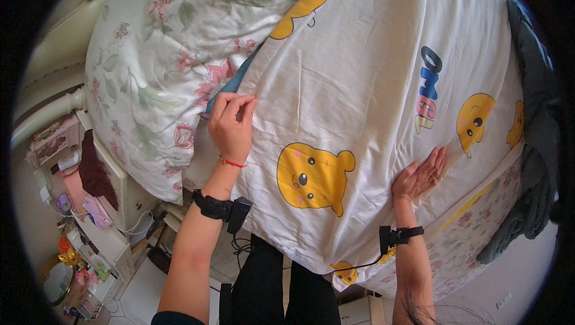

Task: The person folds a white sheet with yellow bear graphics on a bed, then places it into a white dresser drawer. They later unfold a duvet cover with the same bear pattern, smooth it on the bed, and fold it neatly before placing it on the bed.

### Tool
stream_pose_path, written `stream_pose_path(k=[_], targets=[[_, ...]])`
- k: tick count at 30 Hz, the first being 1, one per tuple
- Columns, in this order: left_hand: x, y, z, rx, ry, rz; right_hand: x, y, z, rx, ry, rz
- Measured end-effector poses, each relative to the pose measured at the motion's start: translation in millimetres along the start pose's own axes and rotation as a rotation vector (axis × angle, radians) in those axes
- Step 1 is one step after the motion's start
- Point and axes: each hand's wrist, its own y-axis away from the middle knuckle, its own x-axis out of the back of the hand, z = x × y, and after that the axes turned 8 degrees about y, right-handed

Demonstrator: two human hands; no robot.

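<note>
A white cotton sheet or quilt cover (337,96) with yellow cartoon bear heads lies spread over the bed in front of me. At its left edge, my left hand (232,123) pinches the fabric between thumb and fingers. My right hand (420,174) rests palm down on the same cloth, fingers spread, just below a printed bear face (475,120). Soft creases run lengthwise through the cloth between my hands. Left of it lies a floral quilt (152,69), with a strip of blue-green fabric (233,80) showing between the two.
A cream padded headboard (58,19) borders the bed at left. Below it stands a white cabinet (105,167) with a maroon cloth (94,172) on it. Dark grey fabric (534,114) hangs along the bed's right side. A black cable (355,267) trails from my right wrist strap.
</note>
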Motion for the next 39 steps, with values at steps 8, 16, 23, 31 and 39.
stream_pose_path(k=[8, 16, 23, 31, 39], targets=[[22, 5, 26, 0.096, 0.108, 0.091, -1, 1, 1, -0.006, 0.000, -0.005], [4, 25, 45, 0.200, 0.212, 0.035, -1, 1, 1, -0.008, -0.006, -0.001], [-28, 35, 28, 0.306, 0.219, 0.084, 0, 0, 2, 0.017, 0.020, 0.011], [-21, 37, 42, 0.218, 0.214, 0.107, 0, 0, 1, -0.012, -0.001, 0.001], [9, 37, 60, 0.203, 0.212, 0.116, -1, 1, 2, 0.001, -0.028, 0.008]])
